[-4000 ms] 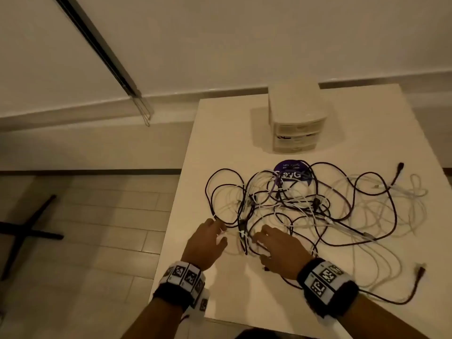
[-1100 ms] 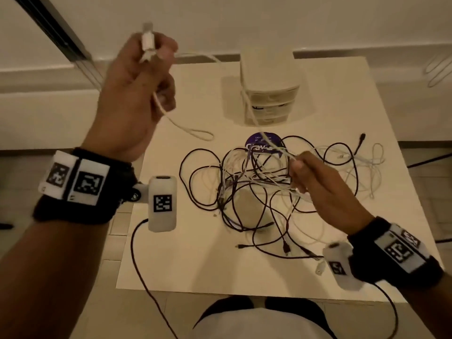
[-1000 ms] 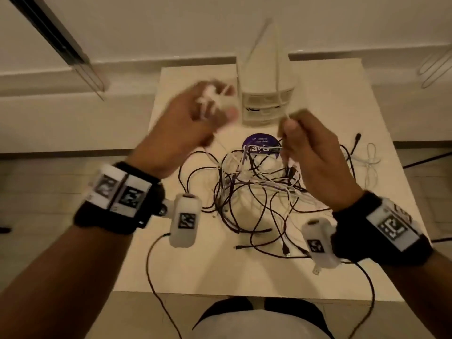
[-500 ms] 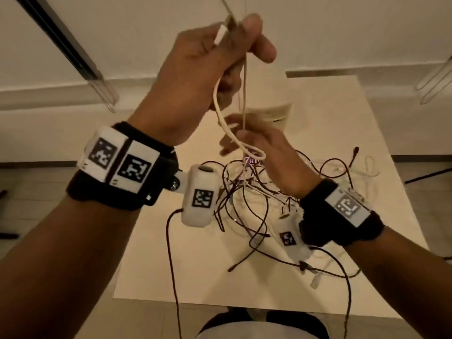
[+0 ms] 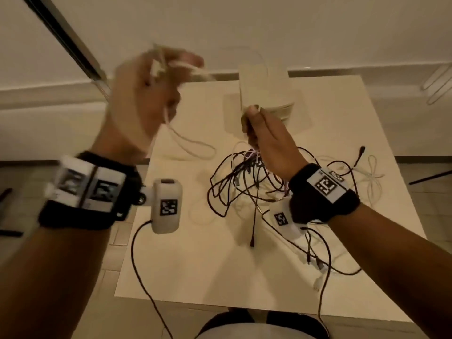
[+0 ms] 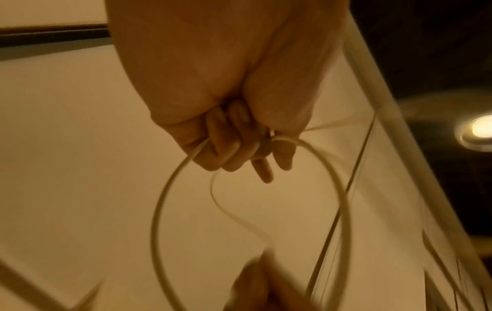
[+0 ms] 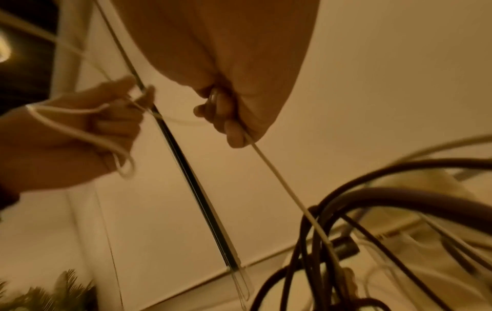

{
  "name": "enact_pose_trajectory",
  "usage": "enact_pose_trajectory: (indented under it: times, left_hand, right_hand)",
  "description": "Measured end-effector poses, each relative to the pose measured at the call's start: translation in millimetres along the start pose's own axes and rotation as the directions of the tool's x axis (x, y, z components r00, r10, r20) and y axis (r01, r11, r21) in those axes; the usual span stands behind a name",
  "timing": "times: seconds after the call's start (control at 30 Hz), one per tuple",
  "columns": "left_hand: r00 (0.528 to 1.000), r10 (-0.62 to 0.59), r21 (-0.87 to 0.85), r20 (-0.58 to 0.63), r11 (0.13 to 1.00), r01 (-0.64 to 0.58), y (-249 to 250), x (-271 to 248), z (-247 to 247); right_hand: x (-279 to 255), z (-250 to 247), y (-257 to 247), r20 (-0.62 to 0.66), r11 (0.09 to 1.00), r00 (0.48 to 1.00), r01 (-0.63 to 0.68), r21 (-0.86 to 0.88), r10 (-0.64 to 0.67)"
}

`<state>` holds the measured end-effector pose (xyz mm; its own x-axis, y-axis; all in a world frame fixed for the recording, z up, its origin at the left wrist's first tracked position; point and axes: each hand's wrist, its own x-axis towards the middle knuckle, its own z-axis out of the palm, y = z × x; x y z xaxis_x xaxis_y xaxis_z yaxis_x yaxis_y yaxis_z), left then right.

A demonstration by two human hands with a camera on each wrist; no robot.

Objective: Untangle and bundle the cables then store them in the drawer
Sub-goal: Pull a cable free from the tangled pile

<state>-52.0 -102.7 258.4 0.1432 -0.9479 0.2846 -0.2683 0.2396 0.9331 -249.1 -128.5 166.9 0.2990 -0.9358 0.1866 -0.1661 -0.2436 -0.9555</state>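
Note:
My left hand [image 5: 156, 79] is raised and blurred at the upper left, gripping loops of a white cable [image 5: 190, 145]. The left wrist view shows the fingers [image 6: 234, 151] curled round that white cable [image 6: 159, 202]. Above the table's middle my right hand [image 5: 259, 133] pinches the same white cable [image 7: 282, 183], which runs down into the tangle of dark and white cables [image 5: 244, 182]. Part of the tangle is lifted off the white table [image 5: 208, 260]. The small white drawer unit [image 5: 266, 91] stands at the back of the table, partly hidden by my right hand.
A purple round item [image 5: 252, 152] lies under the tangle. More white cable [image 5: 371, 177] lies at the table's right side. A dark plug end [image 5: 362, 150] points to the back right. Tiled floor lies left of the table, and the wall stands behind it.
My left hand has moved down and to the left, still holding the white cable loops. My right hand has risen a little and pinches the cable in front of the drawer unit.

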Motion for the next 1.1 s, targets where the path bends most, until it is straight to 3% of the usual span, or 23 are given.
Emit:
enact_pose_trajectory:
  times: [0.07,0.2,0.3,0.4,0.5,0.6,0.67,0.8,0.9,1.0,1.03,1.1]
  left_hand:
    - [0.99,-0.017,0.123,0.137,0.992,0.0,-11,-21,19]
    - [0.966,-0.134,0.251,0.222,0.965,0.076,-53,-40,45]
    - [0.94,-0.178,0.182,0.293,0.975,0.128,-54,-57,63]
    - [0.922,-0.232,0.108,0.311,0.972,0.208,-51,-60,71]
    - [0.903,-0.206,0.139,0.377,0.976,0.165,-47,-56,67]
    - [0.83,-0.196,0.167,0.522,0.978,0.126,-35,-56,60]
    - [0.803,-0.143,0.111,0.578,0.989,0.097,-23,-57,58]
    - [0.832,0.024,0.017,0.554,0.999,-0.04,-2,-47,63]
    - [0.891,0.068,0.061,0.449,0.992,-0.106,-3,-32,60]
    - [0.942,0.068,0.194,0.327,0.971,-0.137,-20,-17,56]
    - [0.946,0.054,0.236,0.319,0.962,-0.134,-25,-14,55]
    - [0.938,0.001,0.272,0.348,0.957,-0.102,-30,-12,56]
  right_hand:
    - [6,0,-11,-0.027,0.997,0.999,0.049,0.055,-0.048]
    - [7,-3,-28,-0.036,0.981,0.999,0.038,0.188,-0.031]
    - [5,-3,-34,0.041,0.982,0.999,0.014,0.186,-0.022]
    - [0,-5,-32,0.028,0.983,1.0,-0.014,0.185,0.009]
    - [-8,-16,-32,0.062,0.978,0.997,-0.056,0.203,0.044]
    - [-19,-31,-50,0.192,0.982,0.98,-0.082,0.17,0.049]
    - [-27,-38,-75,0.283,0.998,0.958,0.019,0.057,-0.035]
    - [-18,-48,-124,0.267,0.9,0.894,0.408,-0.152,-0.36]
    - [2,-45,-123,0.169,0.79,0.85,0.526,-0.314,-0.499]
    - [11,-37,-92,0.247,0.704,0.857,0.512,-0.491,-0.452]
    - [12,-36,-80,0.251,0.739,0.884,0.468,-0.484,-0.395]
    - [14,-35,-59,0.201,0.898,0.954,0.28,-0.339,-0.221]
